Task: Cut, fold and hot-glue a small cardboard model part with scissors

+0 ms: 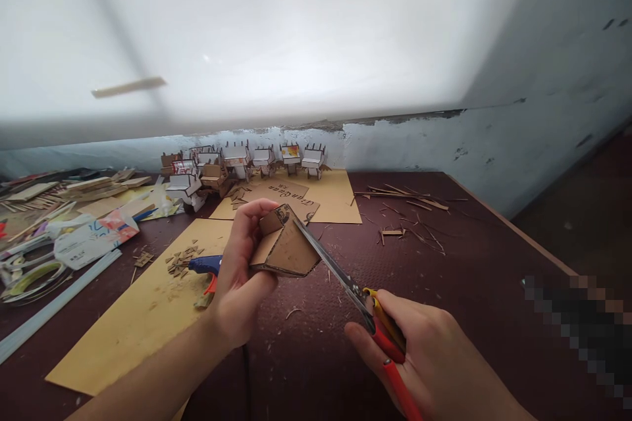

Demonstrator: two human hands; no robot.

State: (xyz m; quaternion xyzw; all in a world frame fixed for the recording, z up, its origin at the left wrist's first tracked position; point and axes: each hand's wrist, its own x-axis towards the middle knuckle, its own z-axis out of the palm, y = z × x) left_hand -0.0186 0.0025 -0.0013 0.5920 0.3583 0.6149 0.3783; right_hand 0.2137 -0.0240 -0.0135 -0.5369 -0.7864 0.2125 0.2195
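A small folded cardboard piece (291, 248) is held up near the middle of the view. My left hand (241, 276) grips it from the left, with the thumb below and the fingers behind. My right hand (424, 348) is wrapped round the red and yellow handles of a pair of scissors (340, 273). The blades point up and left, their tips at the upper right edge of the cardboard. Behind my left wrist, a blue glue gun (205, 264) with an orange trigger lies on a yellow sheet (123, 329).
Several small cardboard chairs (237, 156) stand along the wall. Thin strips (415, 196) lie at the back right of the dark table (459, 263). At the left are tape rolls (37, 279), a crumpled bag (96, 238), glue sticks (62, 306) and cardboard triangles (182, 260).
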